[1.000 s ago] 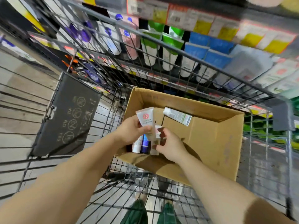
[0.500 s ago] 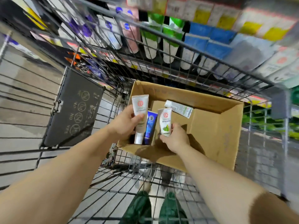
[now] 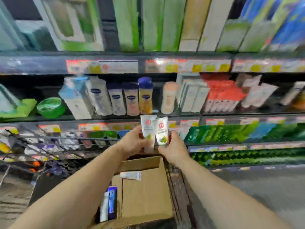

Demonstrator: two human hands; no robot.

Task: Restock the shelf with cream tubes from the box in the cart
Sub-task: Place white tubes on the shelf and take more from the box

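My left hand [image 3: 134, 142] holds a white cream tube [image 3: 147, 128] with a red logo upright. Beside it my right hand [image 3: 173, 148] holds a second white tube [image 3: 162, 131] with a green leaf print. Both tubes are raised in front of the shelf edge [image 3: 102, 127] with price labels. Below my arms the cardboard box [image 3: 145, 192] sits in the cart. A white tube [image 3: 131, 175] lies on its flap, and a blue tube [image 3: 112, 201] and a white tube [image 3: 104, 205] stand inside at its left.
The shelf [image 3: 115, 116] above my hands carries lotion bottles [image 3: 145, 96], a green jar [image 3: 49, 107] and red boxes [image 3: 222, 95]. Green packs [image 3: 231, 133] fill the lower right shelf. The cart's wire rim [image 3: 49, 139] runs at left. The view is motion-blurred.
Both hands have lifted out of the box with a tube each, up to the shelf. The blue tube stayed in the box. My view swung up from the cart to the shelves.
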